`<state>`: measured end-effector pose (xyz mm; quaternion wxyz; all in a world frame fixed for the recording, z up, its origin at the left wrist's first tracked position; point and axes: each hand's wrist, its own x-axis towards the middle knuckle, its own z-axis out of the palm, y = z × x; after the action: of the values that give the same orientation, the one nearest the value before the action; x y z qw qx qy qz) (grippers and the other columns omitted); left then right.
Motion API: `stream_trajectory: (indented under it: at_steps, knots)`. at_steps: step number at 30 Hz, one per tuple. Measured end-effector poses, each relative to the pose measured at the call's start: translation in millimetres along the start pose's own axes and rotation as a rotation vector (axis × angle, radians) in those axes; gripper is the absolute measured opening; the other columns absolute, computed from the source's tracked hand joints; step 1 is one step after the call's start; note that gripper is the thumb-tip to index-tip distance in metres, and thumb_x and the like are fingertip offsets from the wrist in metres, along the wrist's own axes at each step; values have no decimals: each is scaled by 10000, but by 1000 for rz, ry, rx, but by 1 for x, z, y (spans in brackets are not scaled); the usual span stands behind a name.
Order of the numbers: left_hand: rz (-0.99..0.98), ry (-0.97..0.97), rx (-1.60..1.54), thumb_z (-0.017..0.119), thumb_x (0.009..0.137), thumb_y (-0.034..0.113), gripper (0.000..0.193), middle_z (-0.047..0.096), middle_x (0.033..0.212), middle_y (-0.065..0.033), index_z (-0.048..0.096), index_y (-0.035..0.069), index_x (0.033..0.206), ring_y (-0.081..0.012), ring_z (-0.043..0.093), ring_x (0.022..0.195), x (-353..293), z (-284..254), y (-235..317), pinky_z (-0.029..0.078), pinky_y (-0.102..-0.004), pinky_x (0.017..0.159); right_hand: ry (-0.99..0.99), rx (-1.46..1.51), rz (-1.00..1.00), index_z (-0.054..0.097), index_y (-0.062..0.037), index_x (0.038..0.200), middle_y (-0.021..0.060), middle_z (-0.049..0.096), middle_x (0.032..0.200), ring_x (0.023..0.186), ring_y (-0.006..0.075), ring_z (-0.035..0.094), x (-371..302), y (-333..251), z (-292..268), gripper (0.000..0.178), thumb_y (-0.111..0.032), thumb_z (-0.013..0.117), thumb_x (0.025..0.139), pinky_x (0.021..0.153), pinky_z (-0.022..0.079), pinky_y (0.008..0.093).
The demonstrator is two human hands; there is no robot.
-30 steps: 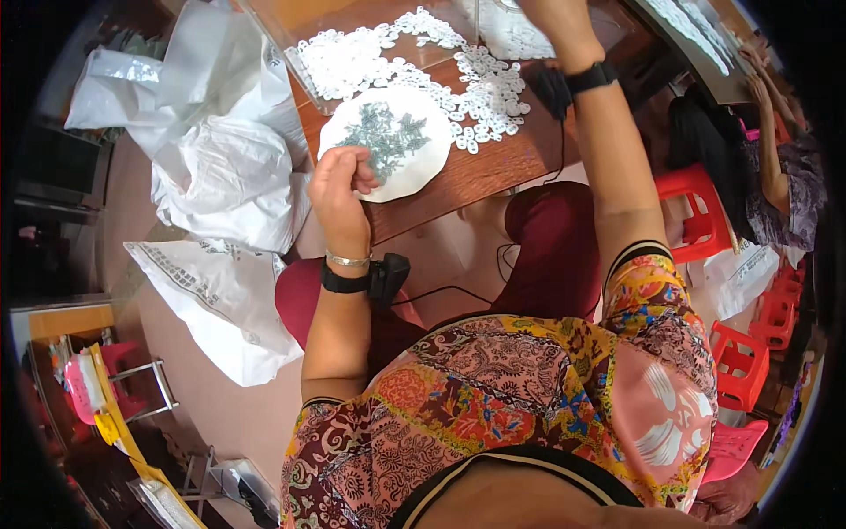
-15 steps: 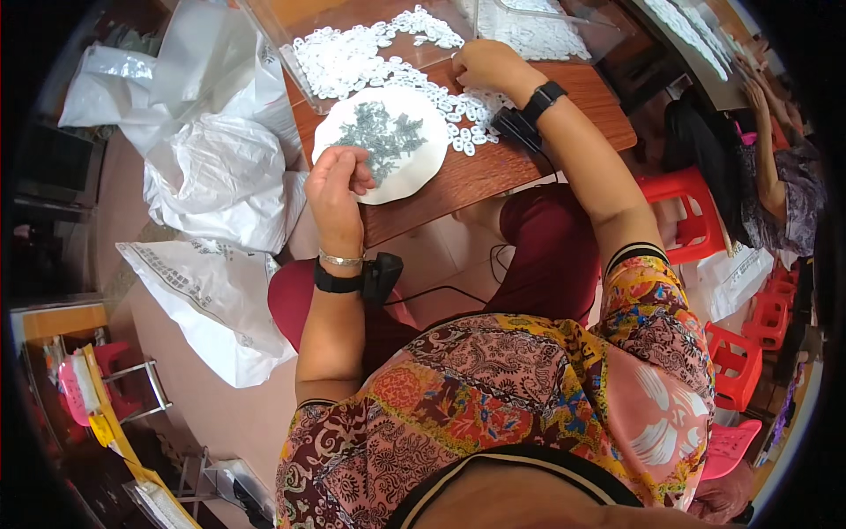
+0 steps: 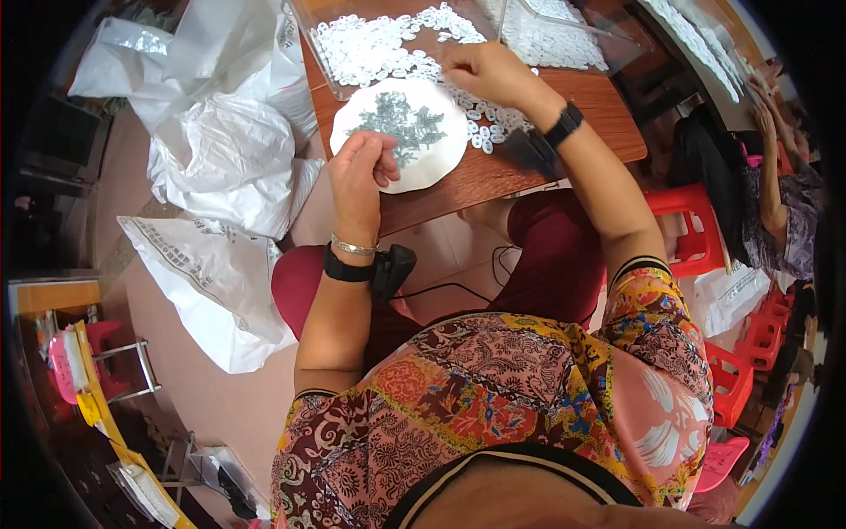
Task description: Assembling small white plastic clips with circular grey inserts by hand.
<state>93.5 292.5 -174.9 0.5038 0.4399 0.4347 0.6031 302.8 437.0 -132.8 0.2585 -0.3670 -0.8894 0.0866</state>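
Overall, a person in a patterned shirt (image 3: pixel 493 388) is seen from above, sitting at a brown wooden table (image 3: pixel 608 101), knees at its near edge. Left of the table, big white sacks (image 3: pixel 225 159) slump on the floor, apparently kept clear of the working surface. To the right stands a red stool (image 3: pixel 692 231).

On the table's far side, a clear plastic bin (image 3: pixel 503 26) has white pieces behind its walls, which probably stop them scattering. Directly before the person, a pale, wavy-edged plate (image 3: pixel 445 167) lies near the table's front edge, within easy reach of both hands.

The left hand (image 3: pixel 363 163) rests over the plate's near-left rim, fingers curled and thumb close to them, perhaps to steady it; whether anything is pinched there cannot be told. The right hand (image 3: pixel 493 70) is bent above the loose pieces just beyond the plate's right side, fingertips drawn together; its hold is also unclear.

Smallest are the white oval pieces (image 3: pixel 370 48), spread around the plate's far and right sides, and the tiny grey-green bits (image 3: pixel 397 119) heaped mid-plate, the rim likely containing them.
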Motion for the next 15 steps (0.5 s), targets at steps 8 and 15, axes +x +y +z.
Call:
stream_trajectory:
  at_steps: [8, 15]
  knots:
    - [-97, -153, -104, 428, 919, 250, 256, 545, 660, -33, 555, 36, 859, -113, 525, 533, -2, 3, 2, 362, -200, 481, 29, 311, -330, 652, -40, 886, 77, 610, 781, 724, 199, 591, -25, -85, 11, 112, -49, 639, 775, 636, 470, 294]
    - [-190, -230, -328, 424, 897, 203, 205, 526, 676, -53, 533, 33, 861, -167, 527, 555, -4, 7, 8, 388, -242, 513, 129, 392, -354, 662, -56, 896, 59, 618, 813, 761, 202, 599, -32, -85, 14, 150, -16, 660, 751, 653, 478, 281]
